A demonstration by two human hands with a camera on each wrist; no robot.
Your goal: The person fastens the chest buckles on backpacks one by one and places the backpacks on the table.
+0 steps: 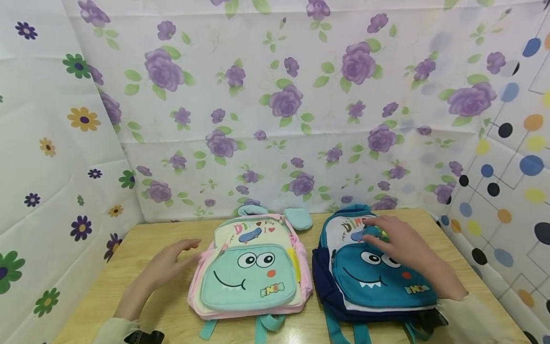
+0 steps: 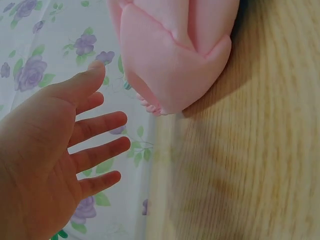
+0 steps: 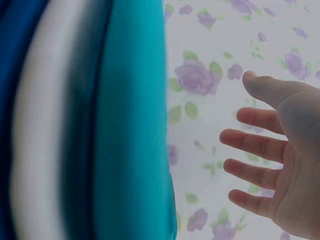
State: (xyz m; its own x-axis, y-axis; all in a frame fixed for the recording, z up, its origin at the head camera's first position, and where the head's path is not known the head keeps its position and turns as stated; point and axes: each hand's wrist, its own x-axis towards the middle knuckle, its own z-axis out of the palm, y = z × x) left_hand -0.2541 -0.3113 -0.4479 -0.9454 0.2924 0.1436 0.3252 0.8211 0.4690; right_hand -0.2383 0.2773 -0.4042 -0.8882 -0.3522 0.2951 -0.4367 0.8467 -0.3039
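Observation:
Two children's backpacks lie side by side in the head view. The pink and mint one (image 1: pixel 227 296) has a cartoon dinosaur face on its front pocket; the teal and navy one (image 1: pixel 369 296) bears a similar face. My left hand (image 1: pixel 169 263) hovers at the left side of the pink backpack, fingers spread and holding nothing. In the left wrist view its fingers are apart from the pink side pocket (image 2: pixel 175 70). My right hand (image 1: pixel 401 241) is over the teal backpack, overlapping its upper right part. The right wrist view shows that hand's fingers extended with nothing in them, apart from the teal fabric (image 3: pixel 135 120).
Both backpacks rest on a wooden table (image 1: pixel 142 248). A rose-patterned cloth (image 1: pixel 258 119) hangs behind it, with patterned cloths at the left and right. A light blue flap (image 1: pixel 298 219) sticks out behind the pink backpack, and straps (image 1: pixel 270 322) trail toward the front.

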